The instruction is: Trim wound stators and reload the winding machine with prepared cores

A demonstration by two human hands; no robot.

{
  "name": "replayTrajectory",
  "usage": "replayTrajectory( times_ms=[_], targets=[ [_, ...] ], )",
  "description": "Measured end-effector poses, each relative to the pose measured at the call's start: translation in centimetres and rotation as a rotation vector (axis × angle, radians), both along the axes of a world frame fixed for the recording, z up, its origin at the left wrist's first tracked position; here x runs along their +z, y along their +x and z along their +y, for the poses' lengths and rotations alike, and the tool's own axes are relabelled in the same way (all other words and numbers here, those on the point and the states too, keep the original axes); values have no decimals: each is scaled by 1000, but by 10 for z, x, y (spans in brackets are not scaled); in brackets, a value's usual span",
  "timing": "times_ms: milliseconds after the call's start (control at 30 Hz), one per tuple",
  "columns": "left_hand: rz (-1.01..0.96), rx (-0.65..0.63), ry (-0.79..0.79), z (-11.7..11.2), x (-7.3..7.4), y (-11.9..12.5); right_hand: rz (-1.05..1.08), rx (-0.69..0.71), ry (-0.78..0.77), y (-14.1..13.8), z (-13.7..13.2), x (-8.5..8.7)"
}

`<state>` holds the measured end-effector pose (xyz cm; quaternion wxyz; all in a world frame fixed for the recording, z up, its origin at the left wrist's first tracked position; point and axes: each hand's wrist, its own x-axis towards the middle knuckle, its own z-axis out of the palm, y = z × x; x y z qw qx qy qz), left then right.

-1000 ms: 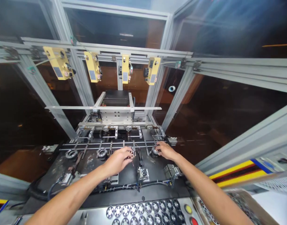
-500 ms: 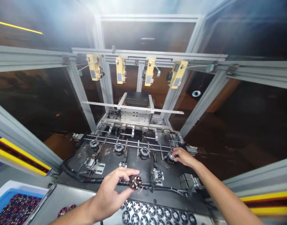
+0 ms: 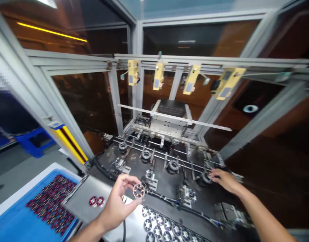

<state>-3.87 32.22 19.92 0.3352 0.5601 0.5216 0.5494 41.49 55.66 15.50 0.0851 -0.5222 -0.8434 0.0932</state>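
Observation:
My left hand (image 3: 119, 205) pinches a small round motor stator (image 3: 139, 191) between thumb and fingers, its copper windings facing me. It is held above the front of the machine bed. Farther right, my right hand (image 3: 226, 181) reaches to the rightmost ring-shaped holder (image 3: 206, 177), fingertips closed together at its edge. Whatever lies between those fingertips is hidden. Three similar metal ring holders stand in line to the left, among them a middle one (image 3: 173, 165) and a far-left one (image 3: 122, 146).
A blue-lined tray (image 3: 15, 218) of many red-and-copper stators sits at lower left. Two red stators (image 3: 96, 201) lie on a metal plate. Rows of dark round parts (image 3: 158, 231) fill the front. Clamp blocks (image 3: 187, 195), cables and aluminium frame posts (image 3: 114, 101) surround the bed.
The view has swung left, bringing more of the tray into sight. My left hand has turned the stator to face me more. My right hand stays by the rightmost ring holder.

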Motion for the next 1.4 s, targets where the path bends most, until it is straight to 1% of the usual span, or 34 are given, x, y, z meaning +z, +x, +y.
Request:
replayTrajectory(
  times_ms=[67, 100, 133, 167, 200, 233, 267, 333, 400, 467, 500, 567, 633, 700, 733, 800, 867, 967, 1033, 1067, 1133, 1200, 1300, 1400],
  targets=[
    [28, 151, -49, -15, -26, -28, 81, 21, 85, -13, -9, 9],
    [48, 235, -79, -26, -42, -45, 128, 44, 123, -28, -18, 13],
    [73, 321, -113, -38, -59, -62, 180, 74, 156, -48, -31, 16],
    [103, 404, -151, -51, -77, -79, 226, 114, 176, -73, -48, 17],
    [139, 475, -189, -65, -94, -95, 272, 171, 185, -105, -69, 16],
    [177, 529, -224, -79, -110, -110, 333, 250, 163, -141, -93, 12],
    [217, 567, -255, -91, -124, -122, 395, 329, 145, -180, -118, 6],
    [305, 599, -299, -111, -146, -140, 415, 499, 77, -260, -166, -13],
    [391, 596, -319, -120, -161, -150, 379, 605, 36, -331, -203, -39],
    [465, 582, -317, -119, -170, -153, 330, 694, 25, -385, -225, -67],
    [494, 575, -310, -116, -174, -154, 308, 741, 25, -406, -231, -79],
    [538, 569, -295, -109, -179, -155, 272, 806, 25, -437, -237, -96],
    [561, 576, -277, -102, -182, -156, 252, 818, 28, -455, -238, -105],
    [566, 599, -255, -101, -184, -157, 251, 794, 32, -458, -236, -105],
    [564, 616, -241, -102, -184, -157, 257, 777, 35, -453, -235, -102],
    [553, 658, -215, -110, -183, -154, 278, 735, 40, -427, -230, -90],
    [533, 693, -193, -122, -179, -147, 298, 669, 44, -382, -226, -75],
    [496, 701, -155, -137, -172, -131, 295, 551, 40, -299, -229, -51],
    [474, 676, -122, -140, -168, -119, 256, 503, 30, -250, -242, -43],
    [465, 656, -107, -138, -166, -113, 231, 493, 28, -231, -250, -43],
    [452, 609, -80, -131, -161, -101, 185, 496, 32, -207, -268, -50],
    [443, 561, -61, -120, -157, -92, 150, 504, 49, -199, -282, -66],
    [437, 504, -47, -105, -150, -84, 122, 505, 65, -205, -293, -93],
    [421, 469, -54, -97, -143, -81, 115, 541, 56, -222, -291, -112]
  ],
)
